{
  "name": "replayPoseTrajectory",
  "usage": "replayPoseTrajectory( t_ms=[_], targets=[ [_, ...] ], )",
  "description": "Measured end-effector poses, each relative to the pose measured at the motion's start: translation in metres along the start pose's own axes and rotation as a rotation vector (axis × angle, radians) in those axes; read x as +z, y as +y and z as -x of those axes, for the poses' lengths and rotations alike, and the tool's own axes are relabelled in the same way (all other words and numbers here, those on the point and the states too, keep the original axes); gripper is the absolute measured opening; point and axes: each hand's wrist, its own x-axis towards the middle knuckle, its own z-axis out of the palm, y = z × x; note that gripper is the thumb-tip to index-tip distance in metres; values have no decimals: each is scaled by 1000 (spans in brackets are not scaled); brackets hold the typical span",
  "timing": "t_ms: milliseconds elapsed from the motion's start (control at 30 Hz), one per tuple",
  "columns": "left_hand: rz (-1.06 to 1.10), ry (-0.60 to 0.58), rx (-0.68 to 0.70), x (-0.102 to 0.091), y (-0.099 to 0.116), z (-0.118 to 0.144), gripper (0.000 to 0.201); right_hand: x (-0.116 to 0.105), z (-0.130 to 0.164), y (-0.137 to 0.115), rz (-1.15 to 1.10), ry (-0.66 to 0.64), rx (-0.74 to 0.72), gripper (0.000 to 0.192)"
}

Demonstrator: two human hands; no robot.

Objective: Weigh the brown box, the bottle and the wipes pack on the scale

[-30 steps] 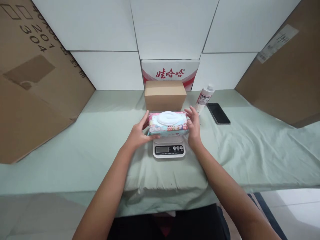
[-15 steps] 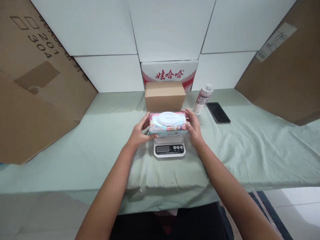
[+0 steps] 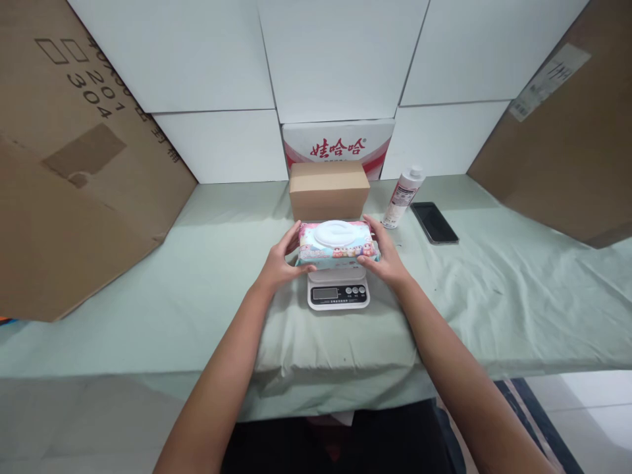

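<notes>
A pink and blue pack of wet wipes (image 3: 337, 243) with a white lid sits over the platform of a small white kitchen scale (image 3: 338, 289). My left hand (image 3: 280, 263) grips the pack's left end, thumb under its front edge. My right hand (image 3: 388, 252) wraps the pack's right end. The scale's dark display and its buttons face me below the pack. I cannot tell whether the pack rests on the platform or hovers just above it.
A closed brown cardboard box (image 3: 329, 191) stands right behind the scale, a red and white carton (image 3: 338, 146) behind that. A white bottle (image 3: 402, 195) and a black phone (image 3: 434, 222) lie to the right. Large cardboard sheets (image 3: 74, 171) lean at both sides of the green cloth (image 3: 197, 263).
My right hand has closed in from beside the pack onto its right end. The left hand has kept its hold. The view has shifted slightly.
</notes>
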Motion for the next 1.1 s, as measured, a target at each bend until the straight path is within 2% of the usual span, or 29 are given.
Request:
replayPoseTrajectory(
  t_ms=[200, 333, 467, 600, 933, 1100],
  targets=[
    [-52, -18, 39, 0, 0, 0, 128, -1, -1, 1, -11, -7, 14, 106],
    [-173, 16, 76, -3, -2, -1, 126, 0, -1, 2, -7, -10, 15, 106],
    [-356, 89, 150, -5, -1, 0, 111, 0, -1, 3, -11, 0, 9, 106],
    [-465, 95, 209, -5, 1, 1, 101, 0, -2, 3, -13, -15, 9, 106],
    [-476, 59, 221, -5, -5, -1, 102, -1, -1, 2, -11, -28, 7, 105],
    [-373, 11, 205, -3, -10, -4, 113, -2, 0, 1, -7, -35, 3, 106]
  ],
)
